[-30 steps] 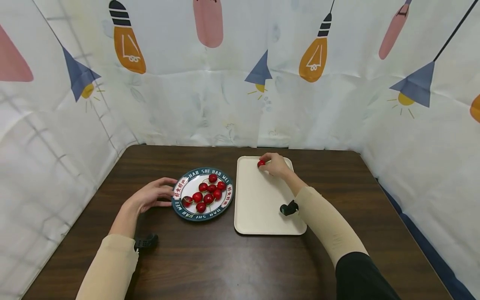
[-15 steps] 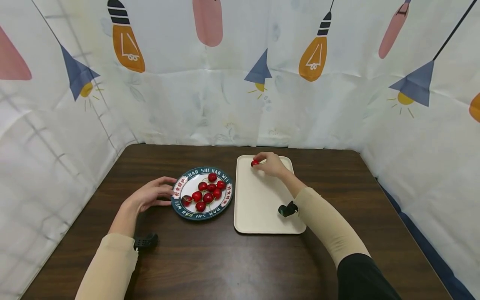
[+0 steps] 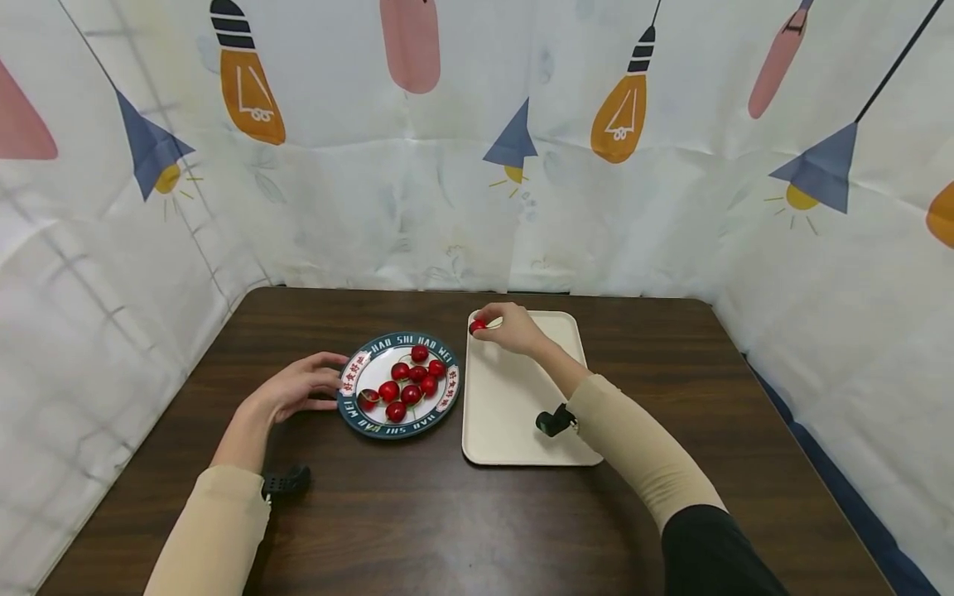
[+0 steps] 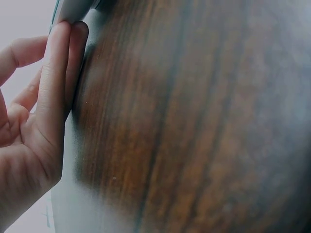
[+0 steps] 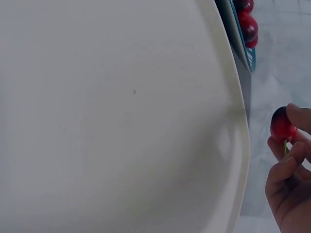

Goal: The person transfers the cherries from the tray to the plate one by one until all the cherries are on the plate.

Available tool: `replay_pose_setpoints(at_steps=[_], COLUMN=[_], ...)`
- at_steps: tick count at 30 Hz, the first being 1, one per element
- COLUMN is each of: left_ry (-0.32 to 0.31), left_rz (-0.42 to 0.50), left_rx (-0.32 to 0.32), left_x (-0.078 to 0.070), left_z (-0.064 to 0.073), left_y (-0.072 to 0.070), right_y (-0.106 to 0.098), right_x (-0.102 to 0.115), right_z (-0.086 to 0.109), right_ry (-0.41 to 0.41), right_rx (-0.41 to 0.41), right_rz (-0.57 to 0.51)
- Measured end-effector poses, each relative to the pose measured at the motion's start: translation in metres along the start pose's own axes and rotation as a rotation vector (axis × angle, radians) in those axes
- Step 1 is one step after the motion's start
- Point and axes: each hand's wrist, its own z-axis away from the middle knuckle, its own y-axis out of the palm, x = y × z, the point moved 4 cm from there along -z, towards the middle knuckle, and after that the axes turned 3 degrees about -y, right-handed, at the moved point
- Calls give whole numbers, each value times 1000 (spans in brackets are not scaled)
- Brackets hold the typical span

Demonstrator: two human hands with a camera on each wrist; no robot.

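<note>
My right hand [image 3: 514,329] pinches a red cherry [image 3: 478,327] over the far left corner of a cream tray [image 3: 514,406]. In the right wrist view the cherry [image 5: 282,125] sits between thumb and fingers, its green stem pointing down toward the palm. To the tray's left, a round plate with a dark teal lettered rim [image 3: 398,430] bears several red cherries [image 3: 411,395]. My left hand [image 3: 298,387] touches the plate's left rim with its fingertips, fingers extended. From the left wrist, fingertips [image 4: 60,29] meet the plate's edge [image 4: 77,9].
Plate and tray stand side by side on a dark brown wooden table [image 3: 373,513], a narrow gap between them. A white patterned curtain [image 3: 358,207] hangs behind the table and along both sides.
My right hand has moved left with the cherry, from the tray's far middle to its far left corner. My left hand stays at the plate's rim.
</note>
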Motion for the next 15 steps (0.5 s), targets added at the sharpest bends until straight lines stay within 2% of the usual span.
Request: replay_pose_setpoints(at_steps=[6,15], left_ry=[2,14], left_rz=[4,3], left_rx=[5,14], left_x=[1,0], left_z=[1,-1], left_y=[0,-1], right_y=[15,37], right_x=[18,43], right_z=[-2,-7], right_ry=[-35,-103], right_rx=[54,88], right_rz=[-19,-13])
